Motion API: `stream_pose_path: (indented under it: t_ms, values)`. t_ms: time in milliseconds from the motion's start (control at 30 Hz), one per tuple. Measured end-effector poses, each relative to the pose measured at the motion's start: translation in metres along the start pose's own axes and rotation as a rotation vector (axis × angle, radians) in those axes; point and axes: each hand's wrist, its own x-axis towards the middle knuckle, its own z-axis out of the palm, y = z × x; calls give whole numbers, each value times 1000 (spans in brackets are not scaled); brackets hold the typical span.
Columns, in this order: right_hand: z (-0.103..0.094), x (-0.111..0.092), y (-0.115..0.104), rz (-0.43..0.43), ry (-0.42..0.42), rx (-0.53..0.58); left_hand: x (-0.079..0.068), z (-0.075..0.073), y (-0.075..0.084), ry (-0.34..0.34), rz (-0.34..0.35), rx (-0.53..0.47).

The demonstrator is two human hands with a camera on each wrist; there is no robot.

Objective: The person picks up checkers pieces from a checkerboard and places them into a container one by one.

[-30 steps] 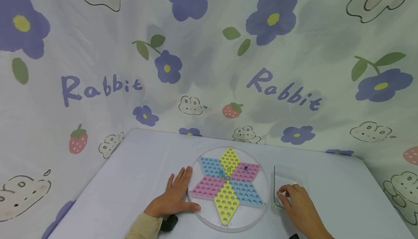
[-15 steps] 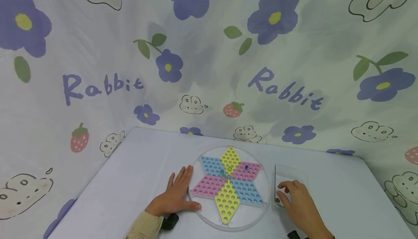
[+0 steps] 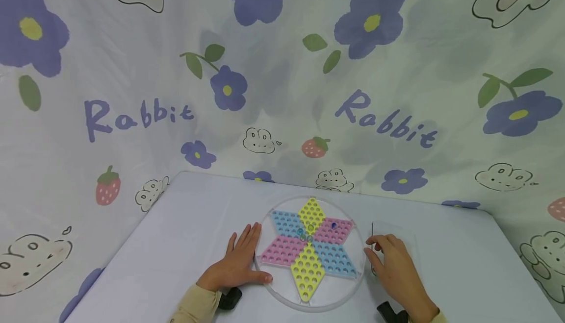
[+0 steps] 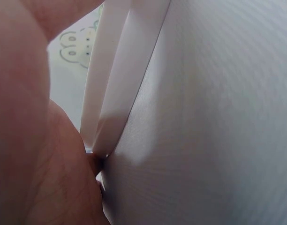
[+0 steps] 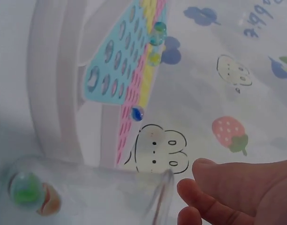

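A round Chinese checkers board with a pink, yellow and blue star lies on the white table. A few glass marbles sit near its centre, and a dark blue marble in the upper right pink section. My left hand rests at the board's left rim, fingers straight and thumb over the edge. Between the board and a clear plastic box, my right hand hovers with thumb and index finger bent toward each other; I cannot tell whether a marble is between them. Inside the box are a green marble and an orange-brown one.
A white curtain printed with flowers, strawberries and rabbits hangs behind the table. A dark wrist camera is strapped under the left wrist.
My right hand has risen slightly from over the box and shifted left toward the board's right rim. My left hand has stayed at the left rim, and the marbles on the board look unchanged.
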Motion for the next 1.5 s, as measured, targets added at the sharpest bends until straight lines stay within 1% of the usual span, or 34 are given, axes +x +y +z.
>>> stream_pose_path:
  t_ms: [200,400,633,833,1000,1233,1500]
  values:
    - [4,8,-10,6,1,34,2,3,-3,-8,-15,-8]
    - [12,15,-17,6,-11,65,3,4,-5,-2,-20,11]
    - [20,21,-25,4,-2,50,3,5,-6,1,-13,6]
    - [24,27,-33,11,8,57,4,5,-7,3,-4,15]
    - [30,32,-34,24,6,86,3,4,-5,4,0,5]
    - [40,39,-38,62,-2,97,2,2,-3,7,8,-5]
    - [50,44,-40,49,16,131,2,4,-4,10,2,-7]
